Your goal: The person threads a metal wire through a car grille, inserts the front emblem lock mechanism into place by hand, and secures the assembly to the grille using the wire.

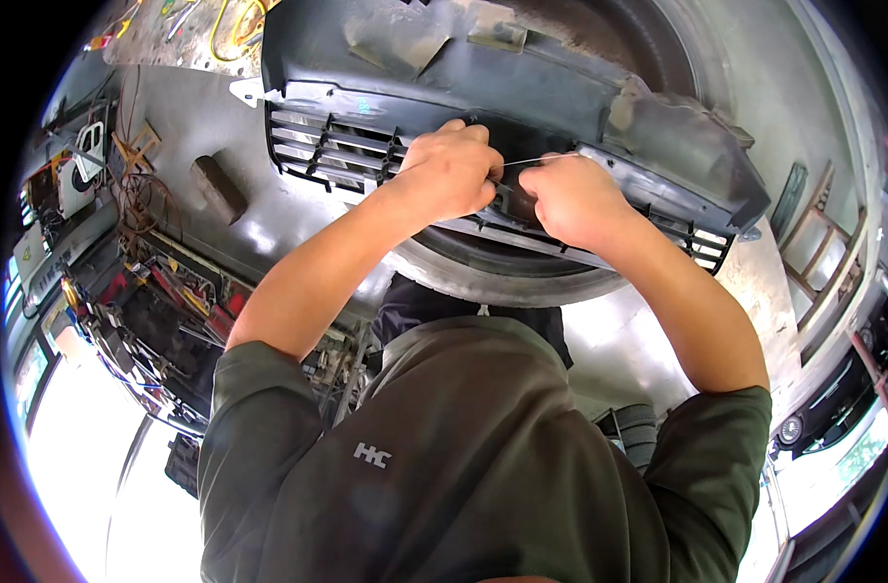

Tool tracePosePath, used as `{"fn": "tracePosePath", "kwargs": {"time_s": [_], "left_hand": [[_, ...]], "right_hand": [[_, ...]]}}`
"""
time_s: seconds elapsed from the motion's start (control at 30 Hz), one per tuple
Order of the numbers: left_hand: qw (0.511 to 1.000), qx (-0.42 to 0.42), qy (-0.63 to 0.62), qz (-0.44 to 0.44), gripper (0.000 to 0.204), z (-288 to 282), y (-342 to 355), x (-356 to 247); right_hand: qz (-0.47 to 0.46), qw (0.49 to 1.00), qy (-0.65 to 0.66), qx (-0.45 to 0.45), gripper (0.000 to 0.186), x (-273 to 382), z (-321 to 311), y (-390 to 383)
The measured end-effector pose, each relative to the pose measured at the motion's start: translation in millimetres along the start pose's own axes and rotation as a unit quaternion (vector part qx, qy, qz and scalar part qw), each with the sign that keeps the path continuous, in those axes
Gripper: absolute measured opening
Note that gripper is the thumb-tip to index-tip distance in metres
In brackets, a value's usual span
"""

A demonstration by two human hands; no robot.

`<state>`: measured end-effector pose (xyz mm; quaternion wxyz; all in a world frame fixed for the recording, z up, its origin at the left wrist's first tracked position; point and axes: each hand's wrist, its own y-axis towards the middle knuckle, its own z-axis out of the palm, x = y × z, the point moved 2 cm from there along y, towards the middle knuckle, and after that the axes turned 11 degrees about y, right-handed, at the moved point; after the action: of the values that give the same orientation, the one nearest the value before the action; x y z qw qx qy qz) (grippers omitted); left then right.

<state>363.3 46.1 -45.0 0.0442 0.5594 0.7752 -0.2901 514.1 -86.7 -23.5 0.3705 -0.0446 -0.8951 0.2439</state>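
A black plastic car bumper [551, 83] with a slatted grille [342, 154] lies across a large tyre [453, 277] in front of me. My left hand [452, 173] is closed at the grille's middle, knuckles up. Just to its right, my right hand [578, 202] is closed too, its thumb and forefinger pinched together. A thin, light-coloured wire [536, 160] runs nearly straight between the two hands, close above the bumper. The fingers cover its ends. Part of the grille is hidden beneath my hands.
At the far left, a worktop [196, 53] carries tools and a yellow cable [220, 39]. A brown cylindrical block [218, 189] rests on the floor. Tools fill a cart [162, 325] to my left. A wooden frame [821, 257] leans at the right, beyond which a dark car [837, 403] shows.
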Motion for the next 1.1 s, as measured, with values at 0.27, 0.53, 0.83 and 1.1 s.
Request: {"fn": "tracePosePath", "kwargs": {"time_s": [0.27, 0.53, 0.83, 1.1], "left_hand": [[0.999, 0.032, 0.010, -0.008, 0.017, -6, 3, -1], [0.999, 0.043, 0.015, -0.010, 0.015, -6, 2, -2], [1.000, 0.028, 0.009, -0.009, 0.014, -4, 2, -3], [0.999, 0.043, 0.033, -0.005, 0.014, -2, 3, -4]], "right_hand": [[-0.023, 0.995, -0.092, -0.036, 0.014, 8, 5, -15], [0.006, 0.989, -0.126, -0.073, 0.015, 8, 1, -28], [0.078, 0.980, -0.169, -0.072, 0.016, -10, -29, -46], [0.063, 0.984, -0.132, -0.100, 0.018, -8, -45, -55]]}}
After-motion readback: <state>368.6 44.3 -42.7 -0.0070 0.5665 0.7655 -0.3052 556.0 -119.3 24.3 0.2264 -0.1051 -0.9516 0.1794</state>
